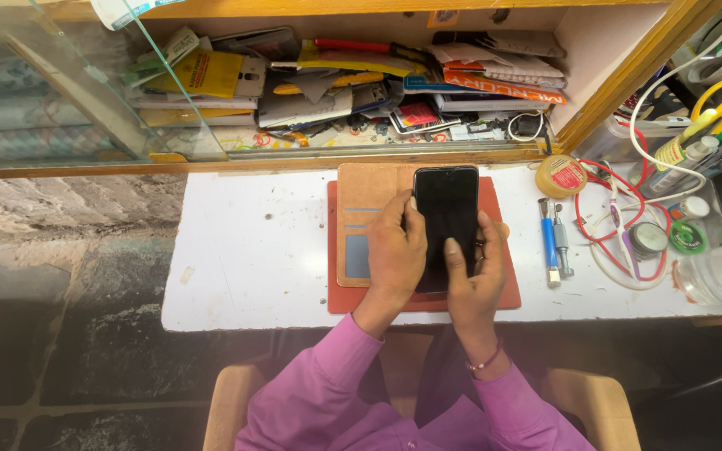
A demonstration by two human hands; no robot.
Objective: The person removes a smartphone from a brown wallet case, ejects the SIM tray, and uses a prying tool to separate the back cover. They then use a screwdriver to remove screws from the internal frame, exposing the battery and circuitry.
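1. Both my hands, left hand (394, 259) and right hand (474, 280), are clamped on the black phone (444, 217), held over the orange mat (503, 292) on the bench (244, 250).
2. Phone looks whole, screen dark; brown flip case (365, 209) lies open beneath it, phone not yet fitted in.

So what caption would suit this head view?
Both hands, left hand and right hand, hold a dark phone over a brown case.

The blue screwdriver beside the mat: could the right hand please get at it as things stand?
Probably yes: the blue screwdriver lies uncovered on the white table, just right of the right hand, though that hand holds the black phone.
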